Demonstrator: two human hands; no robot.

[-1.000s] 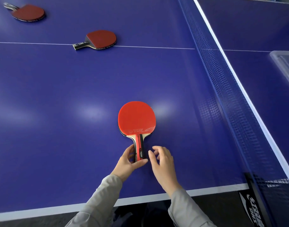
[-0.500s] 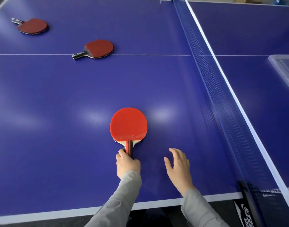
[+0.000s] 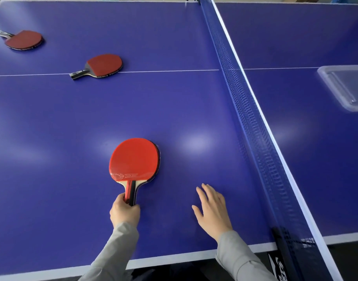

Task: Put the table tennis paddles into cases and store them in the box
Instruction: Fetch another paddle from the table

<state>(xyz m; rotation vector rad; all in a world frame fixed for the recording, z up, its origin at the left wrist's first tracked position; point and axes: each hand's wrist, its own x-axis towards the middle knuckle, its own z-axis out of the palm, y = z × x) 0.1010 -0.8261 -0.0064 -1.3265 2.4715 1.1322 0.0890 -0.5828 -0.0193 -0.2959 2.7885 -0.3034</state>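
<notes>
Nearest the person, the left hand (image 3: 124, 211) is closed around the red-and-black handle of a bright red-faced table tennis paddle (image 3: 134, 159), whose blade lies flat or nearly flat on the blue table (image 3: 174, 110); a dark edge peeking out on its right side may be its black back rubber or a second blade beneath, and the view does not settle which. Beside it, the right hand (image 3: 212, 207) hovers with fingers spread and loose, palm down, holding nothing, close above or resting on the table surface.

Farther out, a darker red paddle with a black handle (image 3: 102, 66) lies across the white centre line, and well beyond it to the left a third dark red paddle (image 3: 23, 39) rests flat near the far corner. Across the blue mesh net (image 3: 253, 118), a clear plastic box (image 3: 344, 88) sits at the right edge of the frame.

No paddle cases are visible, so the paddle in hand has nowhere obvious to go; dropping it straight into the box would skip the casing step. The grip sits low on the handle, so a quick lift could let the heavier blade tip and scrape the table. Reaching over the net toward the box risks snagging a sleeve on the mesh.
</notes>
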